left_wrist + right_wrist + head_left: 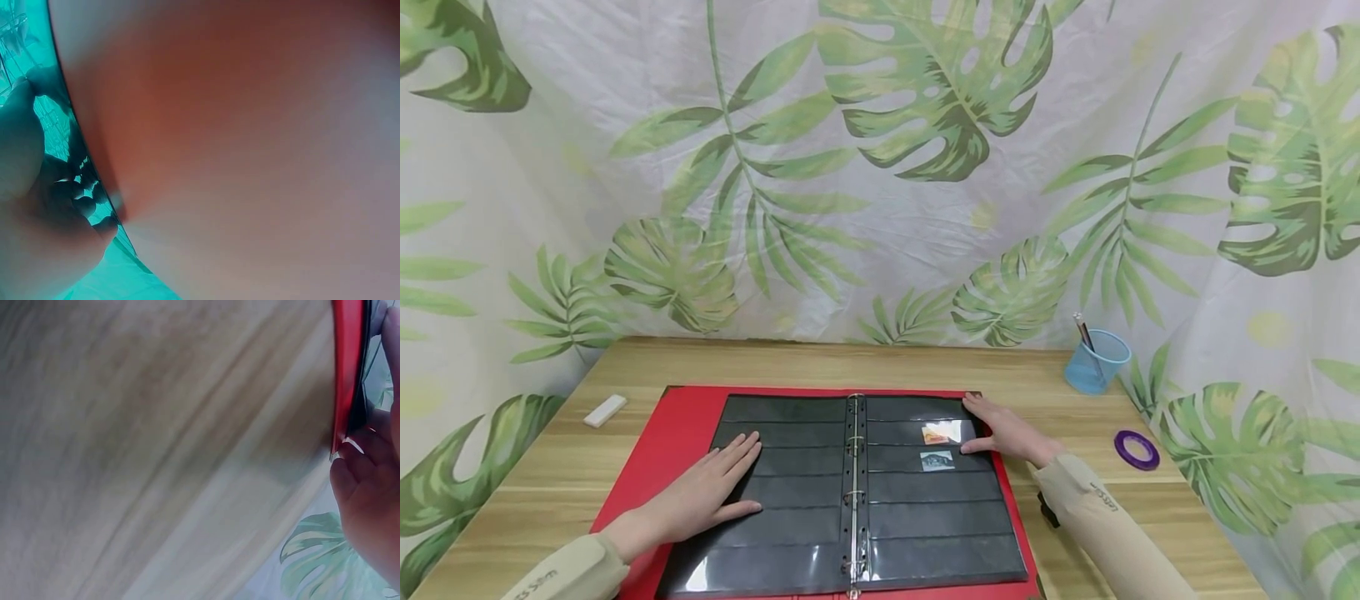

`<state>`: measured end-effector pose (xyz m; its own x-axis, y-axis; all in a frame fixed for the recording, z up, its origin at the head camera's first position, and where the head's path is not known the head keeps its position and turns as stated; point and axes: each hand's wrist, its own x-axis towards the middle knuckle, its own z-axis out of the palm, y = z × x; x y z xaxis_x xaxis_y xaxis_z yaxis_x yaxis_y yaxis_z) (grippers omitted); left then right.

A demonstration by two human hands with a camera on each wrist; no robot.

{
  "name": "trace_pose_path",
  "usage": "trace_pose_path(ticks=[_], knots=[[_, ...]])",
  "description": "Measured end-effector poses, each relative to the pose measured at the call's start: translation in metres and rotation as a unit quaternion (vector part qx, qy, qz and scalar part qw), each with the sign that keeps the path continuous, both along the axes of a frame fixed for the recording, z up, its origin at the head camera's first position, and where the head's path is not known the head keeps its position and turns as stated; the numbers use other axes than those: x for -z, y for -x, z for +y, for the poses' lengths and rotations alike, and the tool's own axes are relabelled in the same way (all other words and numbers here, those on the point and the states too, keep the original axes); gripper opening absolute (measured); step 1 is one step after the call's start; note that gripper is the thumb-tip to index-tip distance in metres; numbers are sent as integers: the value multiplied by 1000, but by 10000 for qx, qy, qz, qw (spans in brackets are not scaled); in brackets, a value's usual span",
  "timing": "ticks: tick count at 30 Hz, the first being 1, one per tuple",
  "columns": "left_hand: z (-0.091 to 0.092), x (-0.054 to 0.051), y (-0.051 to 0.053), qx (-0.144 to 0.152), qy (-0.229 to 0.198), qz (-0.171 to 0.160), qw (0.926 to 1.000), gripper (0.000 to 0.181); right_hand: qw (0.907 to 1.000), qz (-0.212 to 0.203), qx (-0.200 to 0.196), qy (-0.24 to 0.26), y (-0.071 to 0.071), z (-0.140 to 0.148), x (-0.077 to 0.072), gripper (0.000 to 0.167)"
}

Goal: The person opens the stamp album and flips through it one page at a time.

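We see the left hand [711, 483] resting straight-fingered on the left page [793, 525], and the right hand [1006, 429], thumb apart from fingers, at the outer edge of the right page [932, 525], near two stamps [937, 461]. The red binder [673, 429] lies spread on the table [820, 364].

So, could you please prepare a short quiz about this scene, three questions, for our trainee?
1. How many small stamp-like pieces show on the right page of the open album?
2. True or false: the purple ring lies inside the blue cup.
3. Fill the gap: in the head view, the white block lies to the ____ of the album.

Key:
1. Two.
2. False; the purple ring lies on the table.
3. Left.
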<state>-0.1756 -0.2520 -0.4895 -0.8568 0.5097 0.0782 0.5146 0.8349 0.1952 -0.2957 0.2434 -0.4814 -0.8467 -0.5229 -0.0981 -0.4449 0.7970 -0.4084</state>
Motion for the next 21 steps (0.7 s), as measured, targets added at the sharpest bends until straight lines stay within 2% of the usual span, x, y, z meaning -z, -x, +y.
trace_pose_path(ticks=[8,21], knots=[[0,4,0,-44,1,35,10000,86,9996,231,125,57,0,-2,1,88],[1,6,0,-96,-8,19,10000,86,9942,931,287,465,-1,-2,5,63]])
